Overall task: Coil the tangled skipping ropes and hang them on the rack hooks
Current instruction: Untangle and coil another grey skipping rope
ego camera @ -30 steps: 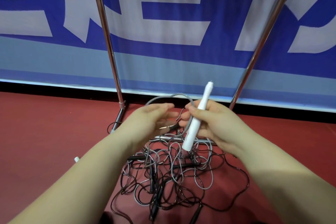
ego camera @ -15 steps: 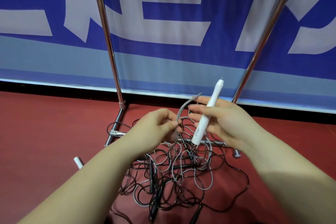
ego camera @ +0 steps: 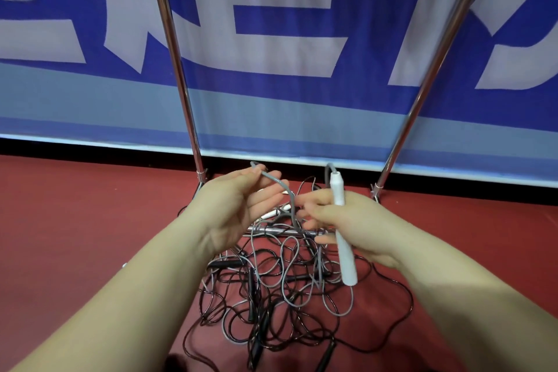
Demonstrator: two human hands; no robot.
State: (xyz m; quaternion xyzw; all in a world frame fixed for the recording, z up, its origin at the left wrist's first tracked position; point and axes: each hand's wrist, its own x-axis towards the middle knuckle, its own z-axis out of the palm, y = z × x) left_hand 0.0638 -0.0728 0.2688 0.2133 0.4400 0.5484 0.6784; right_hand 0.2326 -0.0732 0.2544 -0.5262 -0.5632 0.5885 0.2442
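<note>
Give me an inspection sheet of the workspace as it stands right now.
Surface: red floor, ropes lying on it.
Job's things: white handle in right hand; grey rope across left hand; rope tangle heaped on the rack base bar.
Clutter: nothing seen.
Hands: left hand open, rope over its fingers; right hand grips the handle.
Cables: nothing seen besides ropes.
Surroundings: rack uprights; blue banner behind. Hooks out of view.

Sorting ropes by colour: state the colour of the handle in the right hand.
White: the slim plastic skipping-rope handle, clearest in the head view.
</note>
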